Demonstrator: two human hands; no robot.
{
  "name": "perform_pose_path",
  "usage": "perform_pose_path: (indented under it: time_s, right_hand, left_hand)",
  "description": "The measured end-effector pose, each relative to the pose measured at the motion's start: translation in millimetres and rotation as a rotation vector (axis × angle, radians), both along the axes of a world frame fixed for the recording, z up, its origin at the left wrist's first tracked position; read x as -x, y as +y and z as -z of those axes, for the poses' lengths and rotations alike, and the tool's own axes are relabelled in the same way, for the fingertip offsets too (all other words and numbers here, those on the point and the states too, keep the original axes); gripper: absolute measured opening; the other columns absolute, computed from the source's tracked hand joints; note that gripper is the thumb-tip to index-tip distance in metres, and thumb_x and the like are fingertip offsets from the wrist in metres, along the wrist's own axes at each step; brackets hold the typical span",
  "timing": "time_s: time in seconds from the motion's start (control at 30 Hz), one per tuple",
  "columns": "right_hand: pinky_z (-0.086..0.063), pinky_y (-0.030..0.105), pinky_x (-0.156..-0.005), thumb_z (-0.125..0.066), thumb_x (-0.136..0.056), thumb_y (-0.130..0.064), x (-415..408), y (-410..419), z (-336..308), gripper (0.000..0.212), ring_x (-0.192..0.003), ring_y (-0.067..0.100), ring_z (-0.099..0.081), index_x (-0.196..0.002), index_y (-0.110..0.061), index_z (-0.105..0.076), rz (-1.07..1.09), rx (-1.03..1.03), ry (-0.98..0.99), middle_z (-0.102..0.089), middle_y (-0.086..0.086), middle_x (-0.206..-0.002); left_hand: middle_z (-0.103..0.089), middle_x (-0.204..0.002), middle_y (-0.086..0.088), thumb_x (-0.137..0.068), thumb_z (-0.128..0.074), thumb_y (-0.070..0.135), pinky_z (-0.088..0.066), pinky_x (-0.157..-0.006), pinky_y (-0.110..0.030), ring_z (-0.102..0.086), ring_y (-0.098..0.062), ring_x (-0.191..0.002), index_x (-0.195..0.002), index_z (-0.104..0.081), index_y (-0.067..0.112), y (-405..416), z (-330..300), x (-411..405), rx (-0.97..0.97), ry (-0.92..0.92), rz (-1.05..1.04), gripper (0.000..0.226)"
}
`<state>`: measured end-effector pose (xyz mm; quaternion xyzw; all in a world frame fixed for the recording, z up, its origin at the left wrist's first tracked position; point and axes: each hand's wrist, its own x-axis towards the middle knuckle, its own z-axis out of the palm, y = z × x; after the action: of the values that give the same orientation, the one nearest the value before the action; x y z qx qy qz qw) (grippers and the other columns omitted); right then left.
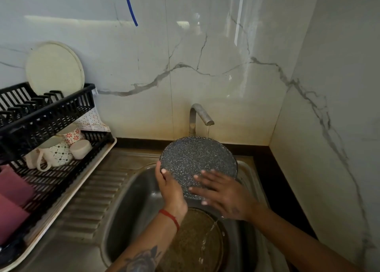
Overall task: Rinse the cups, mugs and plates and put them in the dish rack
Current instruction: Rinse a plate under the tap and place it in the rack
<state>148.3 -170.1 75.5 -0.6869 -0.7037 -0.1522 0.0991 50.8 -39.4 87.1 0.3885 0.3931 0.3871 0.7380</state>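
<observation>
A dark speckled plate [195,158] is tilted over the sink [131,191], its top edge under the running tap [200,113]. My left hand [169,189] grips the plate's left rim. My right hand [224,195] lies flat on the plate's lower face with fingers spread. Water runs off below my right hand. A brown plate [197,241] lies in the sink bottom. The black dish rack [47,115] stands at the left; a cream plate [54,68] stands in its upper tier, and patterned mugs [59,152] and a small cup [81,149] lie in the lower tier.
A steel drainboard [92,199] lies between the rack and the basin. Maroon cloths [12,193] sit at the rack's near left. A cream tray [61,206] lies under the rack. Marble walls [308,86] close in the back and right side.
</observation>
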Motion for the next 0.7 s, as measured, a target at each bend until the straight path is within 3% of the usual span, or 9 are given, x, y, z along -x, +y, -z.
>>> perform_pose_path:
  time_s: [0.07, 0.13, 0.17, 0.23, 0.3, 0.4, 0.47, 0.57, 0.7]
  right_hand:
    - [-0.023, 0.053, -0.111, -0.047, -0.093, -0.042, -11, -13, -1, 0.052, -0.138, 0.037, -0.033, -0.142, -0.024, -0.040, 0.144, 0.049, -0.020, -0.040, 0.011, -0.147]
    - [-0.009, 0.049, -0.115, -0.049, -0.092, -0.043, -2, -4, 0, 0.061, -0.143, 0.035, -0.023, -0.148, -0.026, -0.030, 0.281, 0.120, 0.030, -0.029, 0.009, -0.154]
    - [-0.011, 0.047, -0.115, -0.052, -0.089, -0.038, 8, 6, 1, 0.062, -0.142, 0.032, -0.027, -0.147, -0.025, -0.033, 0.298, 0.096, 0.020, -0.032, 0.008, -0.153]
    - [-0.032, 0.047, -0.109, -0.053, -0.085, -0.032, 26, 25, 4, 0.056, -0.132, 0.030, -0.045, -0.140, -0.024, -0.046, 0.234, 0.024, -0.073, -0.049, 0.005, -0.143]
    - [-0.041, 0.047, -0.104, -0.060, -0.084, -0.034, 31, 24, 4, 0.058, -0.128, 0.030, -0.049, -0.139, -0.023, -0.046, 0.142, 0.048, -0.133, -0.052, 0.005, -0.140]
    - [-0.040, 0.044, -0.106, -0.052, -0.093, -0.033, 9, -3, 10, 0.050, -0.133, 0.027, -0.044, -0.141, -0.019, -0.045, -0.048, 0.036, -0.139, -0.048, 0.007, -0.143]
    - [-0.044, 0.047, -0.102, -0.043, -0.095, -0.026, -6, -17, 10, 0.042, -0.130, 0.031, -0.046, -0.135, -0.014, -0.052, -0.062, -0.032, -0.135, -0.052, 0.010, -0.139]
    - [-0.047, 0.047, -0.098, -0.043, -0.093, -0.025, 2, -6, 6, 0.042, -0.124, 0.029, -0.053, -0.130, -0.015, -0.058, 0.016, -0.113, -0.158, -0.057, 0.008, -0.134]
    - [-0.045, 0.044, -0.102, -0.055, -0.088, -0.027, 28, 23, 5, 0.050, -0.129, 0.024, -0.048, -0.136, -0.013, -0.050, 0.013, -0.055, 0.070, -0.053, 0.006, -0.139]
  left_hand:
    - [-0.031, -0.153, -0.002, -0.106, -0.022, 0.030, -0.037, -0.100, -0.041, -0.036, -0.022, -0.135, -0.144, -0.032, 0.040, 2, 1, 1, 0.001, -0.042, 0.023, 0.040]
    - [-0.035, -0.149, -0.002, -0.106, -0.022, 0.030, -0.042, -0.094, -0.038, -0.040, -0.019, -0.127, -0.144, -0.032, 0.038, 0, 2, -1, 0.033, -0.064, 0.016, 0.040]
    - [-0.034, -0.150, -0.002, -0.106, -0.023, 0.029, -0.039, -0.099, -0.039, -0.039, -0.018, -0.128, -0.144, -0.033, 0.037, -1, 4, -3, 0.045, -0.056, 0.003, 0.040]
    - [-0.033, -0.152, -0.002, -0.106, -0.025, 0.030, -0.034, -0.107, -0.043, -0.036, -0.020, -0.133, -0.143, -0.036, 0.037, -1, 6, -5, 0.059, -0.032, -0.012, 0.039]
    - [-0.038, -0.148, -0.002, -0.105, -0.026, 0.032, -0.037, -0.102, -0.041, -0.040, -0.017, -0.127, -0.141, -0.038, 0.036, 5, 6, -2, 0.017, -0.011, -0.002, 0.038]
    - [-0.040, -0.149, -0.006, -0.105, -0.030, 0.031, -0.035, -0.109, -0.049, -0.040, -0.023, -0.133, -0.140, -0.041, 0.032, 29, 3, 6, -0.088, 0.078, 0.101, 0.037]
    - [-0.041, -0.147, -0.007, -0.104, -0.031, 0.032, -0.035, -0.109, -0.053, -0.041, -0.028, -0.133, -0.141, -0.039, 0.029, 40, 4, 6, -0.072, 0.102, 0.124, 0.038]
    - [-0.043, -0.141, -0.007, -0.104, -0.031, 0.034, -0.037, -0.104, -0.039, -0.045, -0.018, -0.121, -0.142, -0.035, 0.022, 10, 4, 1, -0.002, 0.049, -0.114, 0.040]
    - [-0.050, -0.133, -0.009, -0.104, -0.030, 0.030, -0.045, -0.101, -0.047, -0.055, -0.024, -0.114, -0.136, -0.037, 0.021, -32, -1, -6, 0.059, -0.042, -0.179, 0.034]
